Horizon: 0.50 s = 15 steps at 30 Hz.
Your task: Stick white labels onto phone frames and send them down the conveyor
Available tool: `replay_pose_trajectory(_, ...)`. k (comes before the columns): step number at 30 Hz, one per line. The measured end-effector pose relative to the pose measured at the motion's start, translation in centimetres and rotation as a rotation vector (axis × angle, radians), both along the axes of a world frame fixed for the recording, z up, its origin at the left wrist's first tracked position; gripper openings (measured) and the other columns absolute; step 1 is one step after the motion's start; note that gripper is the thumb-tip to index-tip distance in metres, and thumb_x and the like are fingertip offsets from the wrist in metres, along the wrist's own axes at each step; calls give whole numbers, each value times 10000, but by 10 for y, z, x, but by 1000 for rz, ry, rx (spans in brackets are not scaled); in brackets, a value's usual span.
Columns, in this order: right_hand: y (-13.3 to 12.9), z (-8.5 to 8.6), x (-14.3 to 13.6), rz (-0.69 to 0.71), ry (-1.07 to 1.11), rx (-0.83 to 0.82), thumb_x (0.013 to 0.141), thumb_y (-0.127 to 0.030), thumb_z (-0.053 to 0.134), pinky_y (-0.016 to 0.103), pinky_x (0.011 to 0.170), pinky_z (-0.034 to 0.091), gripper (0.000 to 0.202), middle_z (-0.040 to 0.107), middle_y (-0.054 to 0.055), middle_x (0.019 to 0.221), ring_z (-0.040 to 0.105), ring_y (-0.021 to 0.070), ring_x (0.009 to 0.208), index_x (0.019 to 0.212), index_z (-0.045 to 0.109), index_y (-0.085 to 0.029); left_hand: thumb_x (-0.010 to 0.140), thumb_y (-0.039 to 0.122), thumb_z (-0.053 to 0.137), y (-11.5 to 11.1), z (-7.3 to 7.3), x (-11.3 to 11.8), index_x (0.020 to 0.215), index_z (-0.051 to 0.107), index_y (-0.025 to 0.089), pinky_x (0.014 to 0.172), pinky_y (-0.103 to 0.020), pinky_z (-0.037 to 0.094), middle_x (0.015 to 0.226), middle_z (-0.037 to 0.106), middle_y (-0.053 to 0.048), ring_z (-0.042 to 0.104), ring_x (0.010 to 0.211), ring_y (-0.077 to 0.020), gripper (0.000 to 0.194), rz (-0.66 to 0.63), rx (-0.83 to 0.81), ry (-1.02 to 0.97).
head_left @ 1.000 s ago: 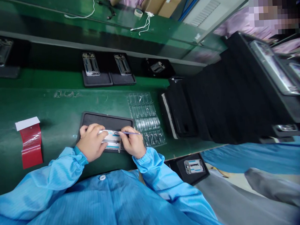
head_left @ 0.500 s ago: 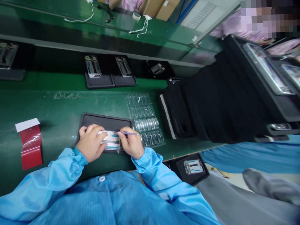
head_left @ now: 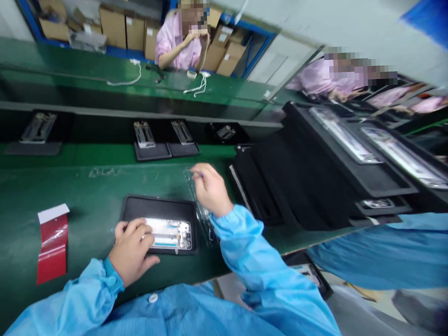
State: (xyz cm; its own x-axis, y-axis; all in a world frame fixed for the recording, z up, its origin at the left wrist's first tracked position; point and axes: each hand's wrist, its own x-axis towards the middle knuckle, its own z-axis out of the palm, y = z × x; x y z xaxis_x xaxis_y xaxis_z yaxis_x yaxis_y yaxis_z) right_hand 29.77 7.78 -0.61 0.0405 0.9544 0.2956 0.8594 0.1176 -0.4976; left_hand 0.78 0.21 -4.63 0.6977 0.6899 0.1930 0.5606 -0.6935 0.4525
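My left hand (head_left: 133, 248) lies over the left end of a phone frame (head_left: 165, 233), fingers spread and thumb held out to the side. The silver frame has blue strips and a board area at its right end. It rests in a shallow black tray (head_left: 136, 207). Off to the right, my right hand (head_left: 212, 188) is closed on thin tweezers (head_left: 197, 173), of which only a short piece shows. Below that hand is a clear plastic blister tray (head_left: 203, 216), largely covered by the hand and sleeve.
A red film strip with a white end (head_left: 52, 245) lies at left. Several black trays with phone frames (head_left: 144, 134) line the back. A tall leaning stack of black trays (head_left: 283, 170) stands at right. People in pink work across the bench.
My right hand has left the phone frame and moved right and away from me, over the blister tray. My left hand stays on the frame. The camera view has tilted upward.
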Motion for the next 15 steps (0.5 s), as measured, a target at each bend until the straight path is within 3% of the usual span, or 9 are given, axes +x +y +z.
replay_pose_trajectory(3,79,19,18,-18,-118,-89,944,-359,581,435,922,529,293,638,83,1187,625,206,1056,1159,612,-162,751,309,781,-10,1,-3,997,647,247,1001,-565,279,1168,691,-93,516,1210,-350,287,47,8,51)
replay_pose_trajectory(6,129,28,27,-25,-230,-192,935,-384,603,394,884,551,350,624,80,1214,642,179,1012,1201,602,-157,781,268,748,-15,-11,-2,977,642,259,991,-543,295,1100,709,-55,560,1135,-304,223,133,65,54)
replay_pose_trajectory(11,153,22,42,-7,-391,-308,939,-373,600,388,860,563,316,634,72,1208,643,181,1009,1197,607,-191,810,311,729,-8,-34,-5,941,633,285,975,-522,297,1039,717,-18,578,1068,-268,164,212,137,20)
replay_pose_trajectory(15,158,15,54,17,-481,-354,931,-376,611,412,866,562,348,637,74,1197,645,191,1010,1208,599,-166,854,253,681,5,-26,-17,925,640,270,942,-500,318,1014,714,-26,588,1016,-253,83,224,177,29)
